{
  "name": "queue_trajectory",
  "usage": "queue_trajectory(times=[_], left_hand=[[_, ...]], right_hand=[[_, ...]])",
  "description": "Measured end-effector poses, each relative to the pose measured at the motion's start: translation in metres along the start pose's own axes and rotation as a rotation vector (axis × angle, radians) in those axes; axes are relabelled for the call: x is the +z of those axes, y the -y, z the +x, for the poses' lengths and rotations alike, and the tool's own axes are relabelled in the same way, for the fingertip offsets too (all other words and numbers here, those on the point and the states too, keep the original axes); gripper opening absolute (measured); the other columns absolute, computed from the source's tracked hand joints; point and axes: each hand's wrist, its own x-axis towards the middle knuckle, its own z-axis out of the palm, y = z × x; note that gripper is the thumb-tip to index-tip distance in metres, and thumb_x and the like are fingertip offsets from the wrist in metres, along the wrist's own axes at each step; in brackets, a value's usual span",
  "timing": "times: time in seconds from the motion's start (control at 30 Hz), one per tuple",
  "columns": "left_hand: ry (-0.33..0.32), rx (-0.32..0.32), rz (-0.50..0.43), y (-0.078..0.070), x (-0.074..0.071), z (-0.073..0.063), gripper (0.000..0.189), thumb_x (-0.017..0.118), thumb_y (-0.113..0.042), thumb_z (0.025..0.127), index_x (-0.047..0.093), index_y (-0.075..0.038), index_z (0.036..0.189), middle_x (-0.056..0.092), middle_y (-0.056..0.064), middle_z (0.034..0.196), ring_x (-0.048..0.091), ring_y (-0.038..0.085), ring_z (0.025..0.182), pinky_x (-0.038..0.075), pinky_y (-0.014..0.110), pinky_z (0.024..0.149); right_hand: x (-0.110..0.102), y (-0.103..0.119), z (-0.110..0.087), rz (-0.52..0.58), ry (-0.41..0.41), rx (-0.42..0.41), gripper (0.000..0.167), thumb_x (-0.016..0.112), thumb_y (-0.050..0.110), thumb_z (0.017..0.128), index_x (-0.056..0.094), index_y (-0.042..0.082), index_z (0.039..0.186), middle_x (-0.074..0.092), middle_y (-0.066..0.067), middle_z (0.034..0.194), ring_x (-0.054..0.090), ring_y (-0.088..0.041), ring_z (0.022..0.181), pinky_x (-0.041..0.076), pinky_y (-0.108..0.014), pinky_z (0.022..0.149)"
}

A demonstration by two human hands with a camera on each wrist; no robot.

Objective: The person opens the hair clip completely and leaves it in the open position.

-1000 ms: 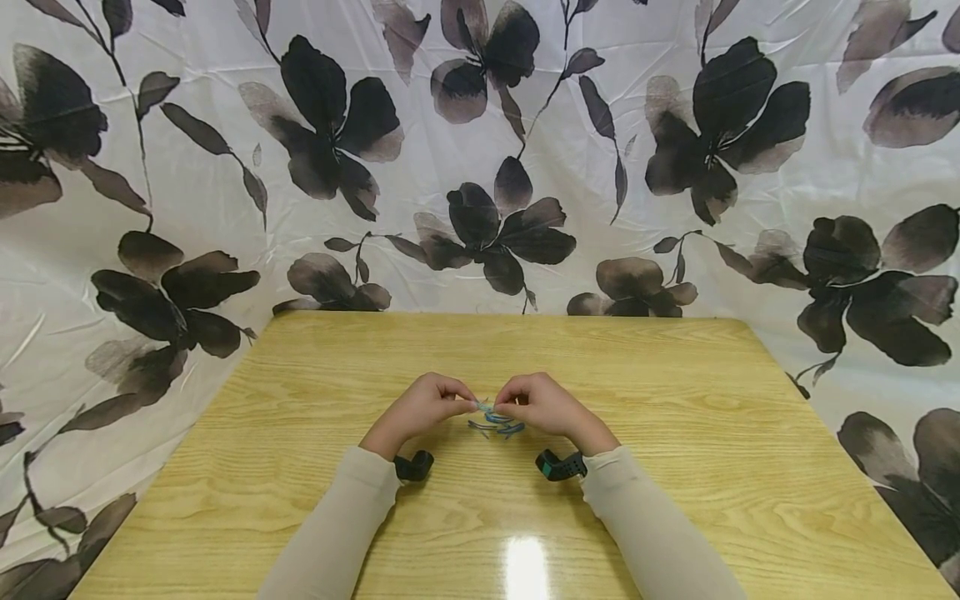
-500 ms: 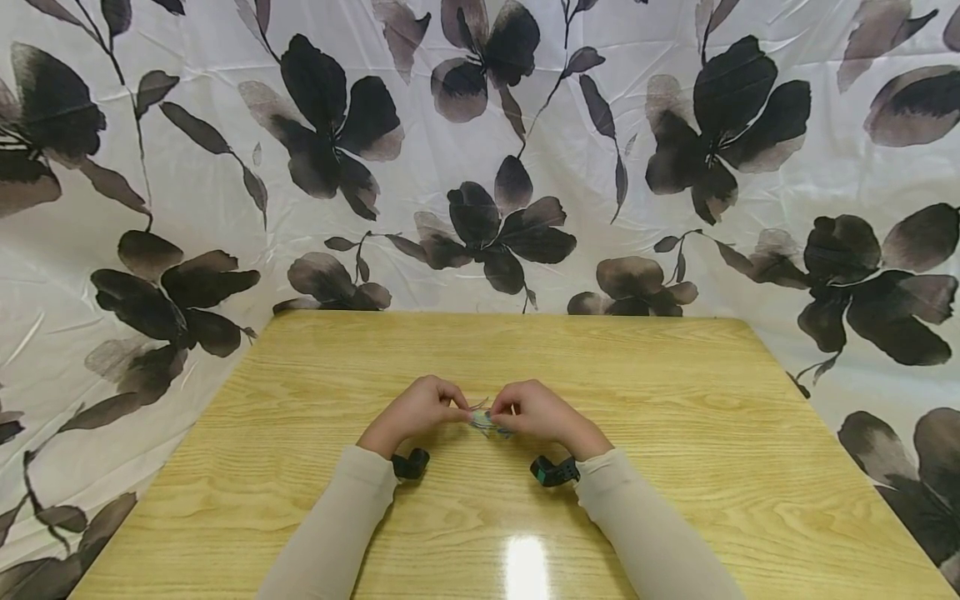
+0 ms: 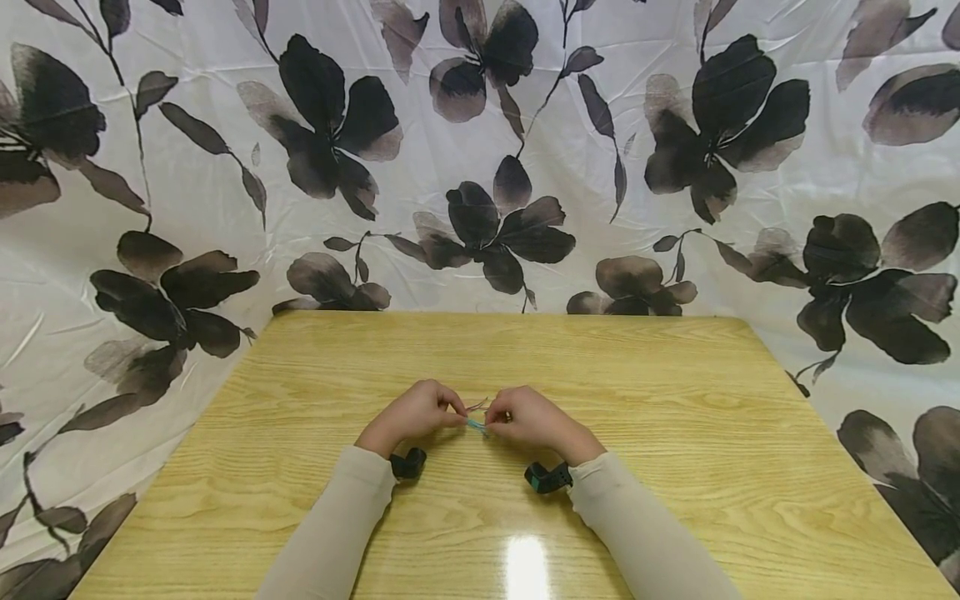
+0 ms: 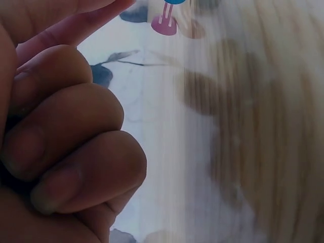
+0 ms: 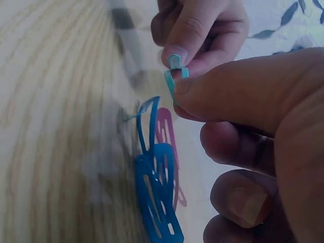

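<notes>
Between my two hands is a teal snap hair clip (image 5: 169, 82), held over the table. My left hand (image 3: 426, 410) pinches one end of it between thumb and forefinger, and its other fingers (image 4: 86, 111) are curled in. From the other side my right hand (image 3: 531, 418) grips the clip with its thumb (image 5: 228, 93) and a finger largely hidden behind. Close by, blue snap hair clips (image 5: 157, 197) lie overlapping, with a pink hair clip (image 5: 165, 124) behind them. In the left wrist view a pink hair clip (image 4: 164, 26) shows at the top edge.
A wood-grain table (image 3: 480, 350) spreads out under both hands. Behind and beside it hangs a white cloth with dark flowers (image 3: 480, 221). A dark band with a small device (image 3: 408, 463) sits on the left wrist, another band (image 3: 547, 477) on the right.
Both hands have come slightly nearer the body, and the right hand has shifted left. The teal clip moved with them. The blue clips are now mostly hidden in the head view.
</notes>
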Motion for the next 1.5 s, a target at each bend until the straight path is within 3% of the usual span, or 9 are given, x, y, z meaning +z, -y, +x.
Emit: queue_trajectory(times=[0.3, 0.6, 0.87, 1.13, 1.5], left_hand=[[0.030, 0.002, 0.033, 0.002, -0.002, -0.001, 0.004, 0.073, -0.022, 0.087, 0.076, -0.022, 0.084, 0.068, -0.005, 0.084, 0.048, 0.016, 0.065, 0.041, 0.029, 0.062], [0.035, -0.005, 0.022, 0.005, 0.000, -0.001, 0.005, 0.073, -0.022, 0.087, 0.076, -0.020, 0.084, 0.069, -0.005, 0.091, 0.054, 0.014, 0.075, 0.045, 0.029, 0.068], [0.036, 0.005, 0.024, 0.006, 0.003, 0.000, 0.009, 0.074, -0.023, 0.086, 0.076, -0.015, 0.084, 0.068, -0.003, 0.088, 0.053, 0.015, 0.071, 0.045, 0.030, 0.066], [0.017, 0.008, 0.049, 0.014, 0.007, 0.004, 0.005, 0.075, -0.021, 0.085, 0.075, -0.020, 0.081, 0.068, -0.005, 0.088, 0.055, 0.014, 0.073, 0.046, 0.029, 0.068], [0.018, 0.021, 0.061, 0.013, 0.007, 0.004, 0.007, 0.074, -0.024, 0.086, 0.075, -0.019, 0.080, 0.068, -0.005, 0.088, 0.055, 0.013, 0.075, 0.047, 0.030, 0.069]], right_hand=[[0.006, 0.007, 0.000, -0.046, 0.004, 0.015, 0.007, 0.069, 0.020, 0.090, 0.074, 0.017, 0.087, 0.062, 0.008, 0.082, 0.051, -0.004, 0.069, 0.045, -0.022, 0.066], [0.013, 0.012, -0.001, -0.102, -0.001, 0.048, 0.009, 0.066, 0.022, 0.092, 0.073, 0.020, 0.085, 0.062, 0.009, 0.080, 0.052, -0.002, 0.069, 0.046, -0.021, 0.067], [0.015, 0.014, -0.001, -0.148, -0.013, 0.039, 0.008, 0.068, 0.022, 0.091, 0.073, 0.019, 0.085, 0.062, 0.009, 0.081, 0.052, -0.002, 0.068, 0.045, -0.021, 0.065], [0.017, 0.015, 0.000, -0.177, -0.006, 0.051, 0.009, 0.068, 0.022, 0.091, 0.074, 0.020, 0.085, 0.064, 0.010, 0.080, 0.052, -0.002, 0.069, 0.045, -0.020, 0.065], [0.015, 0.018, 0.000, -0.187, -0.005, 0.053, 0.010, 0.067, 0.019, 0.090, 0.075, 0.019, 0.083, 0.066, 0.009, 0.079, 0.051, -0.003, 0.067, 0.044, -0.021, 0.063]])
